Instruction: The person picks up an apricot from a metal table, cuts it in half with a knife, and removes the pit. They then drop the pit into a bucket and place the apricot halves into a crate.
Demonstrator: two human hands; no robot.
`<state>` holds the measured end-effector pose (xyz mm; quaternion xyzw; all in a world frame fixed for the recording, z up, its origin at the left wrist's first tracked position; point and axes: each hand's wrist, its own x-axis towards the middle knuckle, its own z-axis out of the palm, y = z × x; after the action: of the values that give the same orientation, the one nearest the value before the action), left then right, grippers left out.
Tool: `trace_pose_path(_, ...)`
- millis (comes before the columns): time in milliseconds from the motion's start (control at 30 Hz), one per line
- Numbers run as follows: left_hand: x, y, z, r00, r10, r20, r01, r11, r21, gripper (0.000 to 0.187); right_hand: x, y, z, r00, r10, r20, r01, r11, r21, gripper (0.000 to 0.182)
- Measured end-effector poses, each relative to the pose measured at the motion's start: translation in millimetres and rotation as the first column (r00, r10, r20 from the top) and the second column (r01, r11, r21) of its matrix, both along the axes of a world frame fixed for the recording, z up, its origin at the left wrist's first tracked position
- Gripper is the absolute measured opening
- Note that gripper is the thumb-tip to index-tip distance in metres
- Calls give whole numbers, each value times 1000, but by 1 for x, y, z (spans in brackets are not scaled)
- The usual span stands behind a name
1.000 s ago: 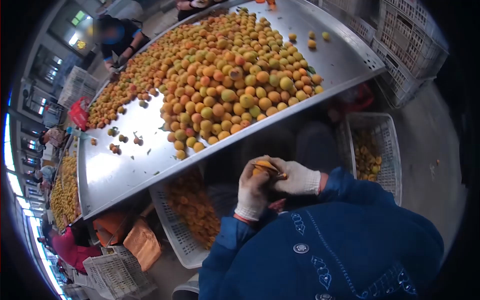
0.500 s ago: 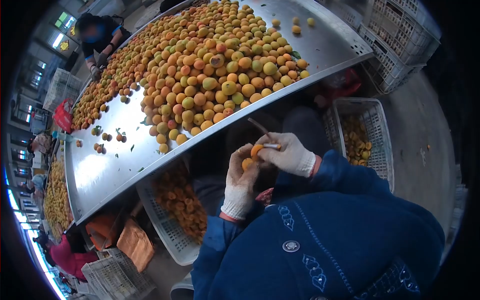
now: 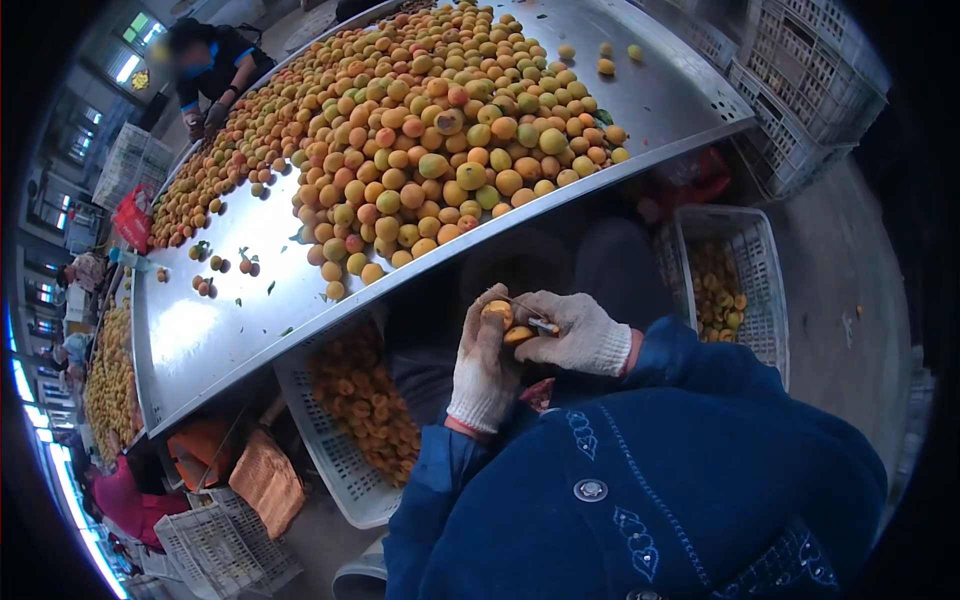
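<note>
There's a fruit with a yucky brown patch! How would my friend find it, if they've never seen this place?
Start at the big, slanting metal table. On it is a heap of fruit; look about halfway up, right of the heap's middle. The blotchy fruit wears a wide, dark brown patch, while its neighbours are mostly plain yellow, orange or greenish.

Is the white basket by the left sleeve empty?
Not empty: orange fruit pieces lie inside the basket. Can't tell if it's full.

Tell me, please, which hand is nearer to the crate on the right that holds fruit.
Right. The right hand is left of the crate, not touching it; the left hand is farther left.
</note>
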<state>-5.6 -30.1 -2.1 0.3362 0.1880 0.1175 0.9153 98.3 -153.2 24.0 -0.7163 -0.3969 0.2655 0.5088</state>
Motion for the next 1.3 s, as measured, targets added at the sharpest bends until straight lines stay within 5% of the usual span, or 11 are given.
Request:
trace_pose_path(33,-1,1,-1,999,8,-38,-8,1000,-2,37,0,-2,3,1000,-1,-1,1,1000,-1,29)
trace_pose_path(133,-5,1,14,996,-54,-74,48,995,-87,36,5,-5,24,722,-146,-676,186,982,-13,17)
trace_pose_path(267,-6,-7,24,977,-134,-167,136,991,4,42,23,0,35,639,-77,-766,402,881,247,10)
trace_pose_path(367,-5,-14,28,970,-178,-164,202,968,146,44,26,13,52,796,-104,-597,418,806,418,14)
trace_pose_path(733,-8,-26,28,975,-136,-175,160,978,133,33,3,14,53,925,-79,-371,288,783,552,23)
trace_pose_path(833,-7,-31,26,979,-99,-178,131,976,176,30,2,12,50,973,-103,-206,208,780,590,25)
trace_pose_path(900,-8,-34,25,980,-70,-186,109,972,209,28,2,13,50,962,-237,136,104,778,620,26)
trace_pose_path(1033,-10,-34,13,977,-89,-193,152,927,343,24,9,26,30,967,-214,-141,252,692,676,21)
trace_pose_path(1133,-12,-35,14,983,-72,-166,126,931,341,25,14,31,45,749,-63,-660,513,686,516,13)
trace_pose_path(1233,-11,-41,17,961,-124,-246,197,934,297,27,15,29,40,640,-49,-767,586,677,446,16)
trace_pose_path(1300,-9,-43,13,943,-94,-318,199,928,316,25,11,19,24,626,192,-756,499,646,578,17)
